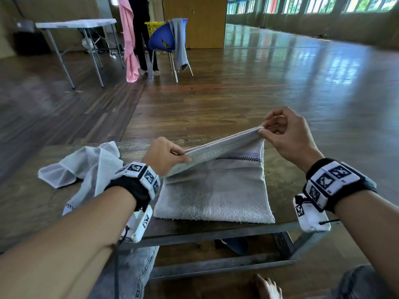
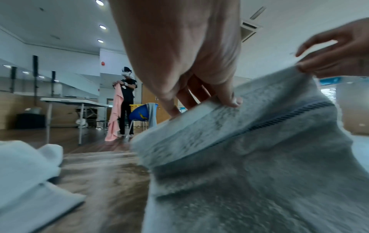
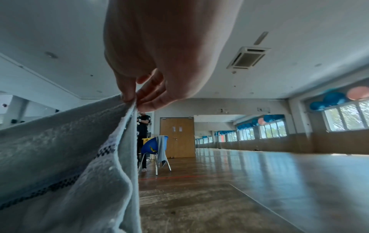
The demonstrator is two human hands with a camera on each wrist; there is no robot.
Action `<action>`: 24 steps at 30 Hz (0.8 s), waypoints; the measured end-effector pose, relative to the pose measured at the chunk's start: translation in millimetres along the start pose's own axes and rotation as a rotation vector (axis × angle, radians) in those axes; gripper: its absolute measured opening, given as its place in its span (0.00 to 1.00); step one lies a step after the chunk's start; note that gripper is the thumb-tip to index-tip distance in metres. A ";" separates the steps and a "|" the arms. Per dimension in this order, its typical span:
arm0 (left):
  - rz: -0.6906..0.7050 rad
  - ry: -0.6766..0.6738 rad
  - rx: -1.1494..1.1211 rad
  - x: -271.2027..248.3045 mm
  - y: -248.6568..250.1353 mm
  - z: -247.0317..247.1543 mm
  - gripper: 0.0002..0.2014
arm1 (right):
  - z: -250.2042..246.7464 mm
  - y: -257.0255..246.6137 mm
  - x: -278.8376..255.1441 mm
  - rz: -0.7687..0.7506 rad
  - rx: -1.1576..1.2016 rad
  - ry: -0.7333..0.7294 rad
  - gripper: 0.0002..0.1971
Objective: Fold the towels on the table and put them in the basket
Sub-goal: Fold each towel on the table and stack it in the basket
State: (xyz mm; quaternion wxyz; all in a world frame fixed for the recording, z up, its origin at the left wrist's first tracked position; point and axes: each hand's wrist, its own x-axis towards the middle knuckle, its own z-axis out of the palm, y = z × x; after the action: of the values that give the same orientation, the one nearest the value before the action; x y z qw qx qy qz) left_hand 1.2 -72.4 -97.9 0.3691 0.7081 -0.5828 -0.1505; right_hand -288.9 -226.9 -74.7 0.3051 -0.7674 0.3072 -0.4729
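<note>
A grey towel [image 1: 216, 190] with a dark checked stripe lies partly folded on the brown table [image 1: 21, 212]. Its far edge is lifted off the table and stretched between both hands. My left hand [image 1: 166, 155] pinches the left end of that edge, thumb on top; the same hand [image 2: 199, 97] shows close up on the towel [image 2: 249, 165]. My right hand [image 1: 278, 128] pinches the right corner higher up. In the right wrist view my right hand [image 3: 135, 97] holds the towel [image 3: 60, 165] corner between thumb and fingertips. A second, white towel [image 1: 86, 165] lies crumpled to the left.
Beyond the table is open wooden floor. Far back stand a folding table [image 1: 75, 24], a blue chair [image 1: 164, 39] with a grey cloth over it, a yellow basket [image 1: 153, 26] behind it, and a person holding a pink towel [image 1: 129, 39]. My knees are under the table's near edge.
</note>
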 end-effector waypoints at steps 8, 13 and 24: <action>0.098 0.092 0.141 -5.2 9.9 -35.2 0.11 | -11.5 -12.0 -5.4 0.053 0.001 0.088 0.18; 0.114 0.161 0.230 -14.4 10.1 -63.2 0.12 | -24.6 -19.4 -2.4 0.070 -0.077 0.147 0.18; 0.200 0.076 0.394 -3.5 28.7 -93.1 0.06 | -25.9 -26.8 5.1 0.085 -0.340 0.067 0.08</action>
State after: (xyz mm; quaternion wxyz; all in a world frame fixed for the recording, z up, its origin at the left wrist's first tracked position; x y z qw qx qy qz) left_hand 39.6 -38.2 -15.1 0.2583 0.7103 -0.6541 0.0303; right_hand -305.9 -218.7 -42.1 0.1802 -0.7782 0.4250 -0.4259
